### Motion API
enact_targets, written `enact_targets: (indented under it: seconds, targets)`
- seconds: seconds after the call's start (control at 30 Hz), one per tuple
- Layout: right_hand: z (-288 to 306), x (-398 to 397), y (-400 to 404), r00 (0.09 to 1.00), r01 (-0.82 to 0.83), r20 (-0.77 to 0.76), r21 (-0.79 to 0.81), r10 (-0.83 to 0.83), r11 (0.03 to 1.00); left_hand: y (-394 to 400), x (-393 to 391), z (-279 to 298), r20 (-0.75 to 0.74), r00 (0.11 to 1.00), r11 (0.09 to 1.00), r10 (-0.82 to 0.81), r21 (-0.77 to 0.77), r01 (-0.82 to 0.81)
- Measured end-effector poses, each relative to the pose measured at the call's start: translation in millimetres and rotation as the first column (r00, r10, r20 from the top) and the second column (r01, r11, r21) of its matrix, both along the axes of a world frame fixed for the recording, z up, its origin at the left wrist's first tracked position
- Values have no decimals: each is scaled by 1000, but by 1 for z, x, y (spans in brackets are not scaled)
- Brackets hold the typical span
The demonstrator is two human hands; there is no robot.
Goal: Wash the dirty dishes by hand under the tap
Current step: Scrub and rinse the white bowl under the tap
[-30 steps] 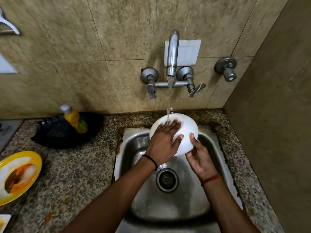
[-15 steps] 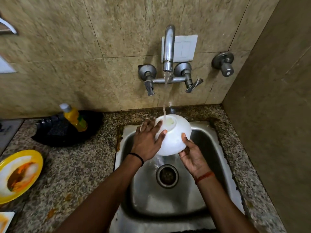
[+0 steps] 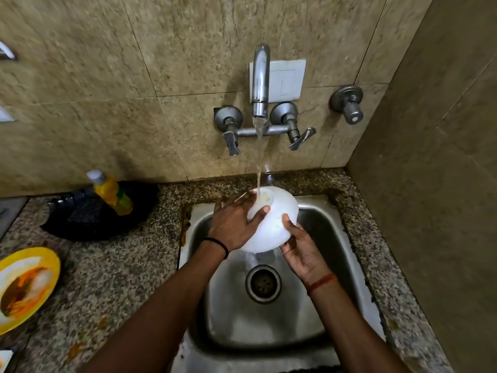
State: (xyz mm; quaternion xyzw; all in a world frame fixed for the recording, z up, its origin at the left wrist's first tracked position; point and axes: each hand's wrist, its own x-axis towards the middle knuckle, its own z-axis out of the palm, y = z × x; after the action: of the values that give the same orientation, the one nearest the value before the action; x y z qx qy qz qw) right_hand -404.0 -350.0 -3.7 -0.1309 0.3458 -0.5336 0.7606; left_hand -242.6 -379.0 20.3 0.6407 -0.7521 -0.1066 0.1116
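Observation:
A white bowl is held bottom up and tilted over the steel sink, its base under the running stream from the wall tap. My left hand lies over the bowl's left side with fingers spread, the thumb pressing on its wall. My right hand cups the bowl from below on the right, thumb up along its side. Water falls off the bowl toward the drain.
A dirty yellow plate with food remains lies on the granite counter at left. A yellow soap bottle lies on a black pan behind it. A side wall stands close on the right.
My left hand slid from the bowl's top to its left side, baring the base under the stream. The right hand kept its hold underneath.

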Motion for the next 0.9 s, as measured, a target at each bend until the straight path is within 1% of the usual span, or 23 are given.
enact_targets:
  seconds: [0.1, 0.2, 0.27, 0.33, 0.4, 0.47, 0.6, 0.67, 0.73, 0.8, 0.9]
  targets:
    - [0, 1, -2, 999, 22, 25, 7, -22, 1000, 11, -13, 1, -42, 997, 997, -58, -47, 56]
    - [-2, 0, -4, 997, 48, 67, 11, -49, 999, 22, -18, -2, -37, 991, 988, -127, -89, 123]
    - [-1, -2, -4, 997, 40, 60, 1, -40, 999, 16, -10, 1, 5, 994, 991, -106, -87, 106]
    - [1, -2, -4, 1000, 16, 24, -25, -15, 1000, 5, 0, 5, 44, 998, 998, -34, -59, 36]
    - [1, -2, -3, 1000, -13, -7, -36, 12, 999, 2, 5, 7, 28, 999, 999, 21, -38, -20]
    - [1, -3, -3, 1000, -15, -24, -34, 14, 999, 9, 0, 8, 13, 1000, 999, -16, -50, 16]
    - [0, -2, -2, 1000, 12, -2, -27, -12, 1000, 30, -6, 4, 13, 992, 986, -122, -111, 123]
    - [0, -2, -1, 1000, 14, -12, -25, -15, 1000, 26, 1, 5, 44, 993, 987, -109, -111, 114]
    - [0, 1, 0, 1000, 11, -16, -22, -11, 1000, 18, 8, 7, 65, 996, 995, -59, -78, 64]
    - [1, 2, 1, 1000, 4, -10, -18, -4, 1000, 12, 11, 7, 43, 999, 999, -8, -37, 9]
    - [3, 0, 0, 1000, -7, -2, -36, 6, 999, 18, 7, 3, 12, 1000, 999, -11, -52, 12]
